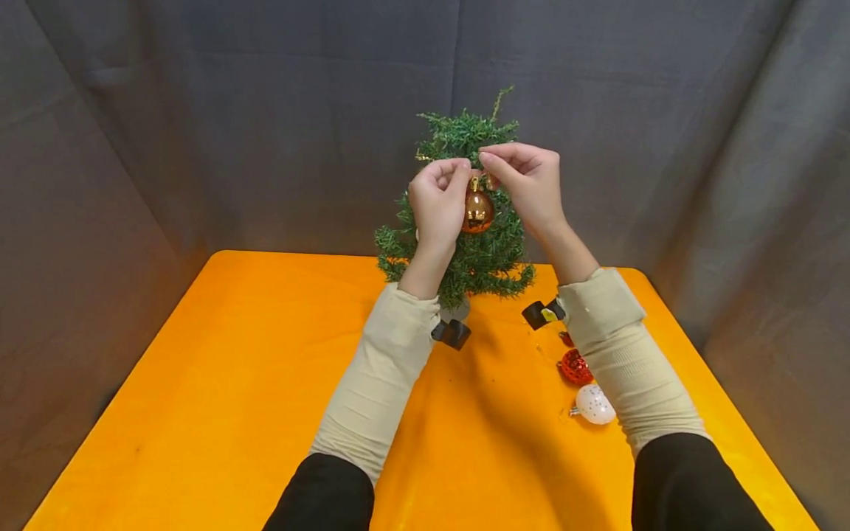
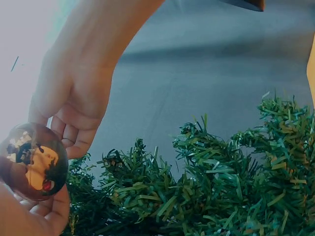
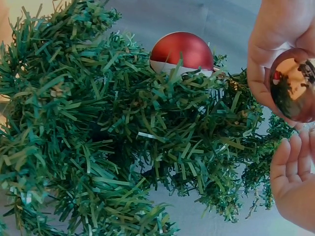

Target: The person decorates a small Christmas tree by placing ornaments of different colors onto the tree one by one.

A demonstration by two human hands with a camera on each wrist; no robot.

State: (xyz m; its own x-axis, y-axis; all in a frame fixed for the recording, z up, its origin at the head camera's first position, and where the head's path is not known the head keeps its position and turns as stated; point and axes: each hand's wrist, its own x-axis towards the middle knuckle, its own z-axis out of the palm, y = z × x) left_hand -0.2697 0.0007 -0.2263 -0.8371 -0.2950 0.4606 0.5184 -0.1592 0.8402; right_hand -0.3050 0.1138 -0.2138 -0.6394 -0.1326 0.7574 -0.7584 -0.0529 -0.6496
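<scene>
A shiny gold bauble (image 1: 478, 211) hangs in front of a small green artificial Christmas tree (image 1: 481, 254). My left hand (image 1: 437, 199) pinches at the bauble's top from the left, thumb against fingers. From the right, my right hand (image 1: 530, 181) pinches just above the gold cap with thumb and forefinger. The hanging loop between the fingertips is too fine to make out. In the left wrist view the bauble (image 2: 37, 162) partly covers my left hand (image 2: 29, 216). A red and white bauble (image 3: 182, 51) sits among the branches in the right wrist view.
On the orange table (image 1: 265, 354), a red bauble (image 1: 575, 367) and a white speckled bauble (image 1: 595, 404) lie beside my right forearm. A small dark red item (image 1: 566, 338) is partly hidden there. Grey curtains (image 1: 319, 133) surround the table behind and at both sides.
</scene>
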